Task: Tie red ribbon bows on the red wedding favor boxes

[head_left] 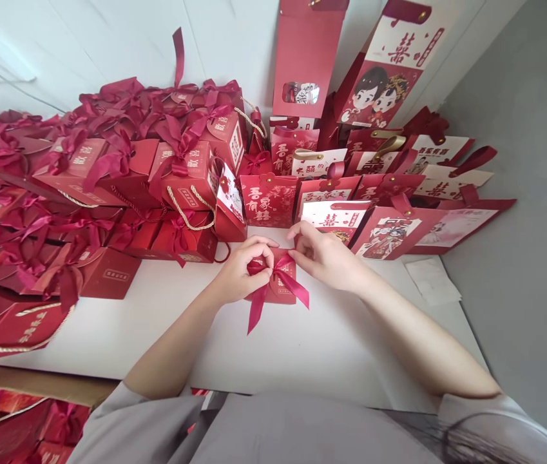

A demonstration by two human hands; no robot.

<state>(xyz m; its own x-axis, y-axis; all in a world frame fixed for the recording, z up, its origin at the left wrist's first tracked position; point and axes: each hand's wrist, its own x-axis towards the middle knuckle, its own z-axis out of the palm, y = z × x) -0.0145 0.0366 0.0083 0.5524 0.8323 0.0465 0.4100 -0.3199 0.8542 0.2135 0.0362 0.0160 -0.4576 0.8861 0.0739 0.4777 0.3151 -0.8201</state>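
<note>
A small red gift box (288, 293) with white characters sits on the table in front of me. A magenta satin ribbon (297, 288) is tied in a bow on its front, and two tails hang toward me. My left hand (248, 267) pinches the bow near its knot, thumb and forefinger closed on the ribbon. On the other side, my right hand (327, 256) has its fingers curled, and the thumb and a finger close on the bow's right loop. Part of the box top is hidden behind my hands.
Stacked red gift boxes (123, 274) with ribbons and rope handles fill the left. Upright gift bags (268, 201) stand behind my hands and to the right. White paper (432, 281) lies at the right on the white table (331, 348). More boxes (17, 428) are below left.
</note>
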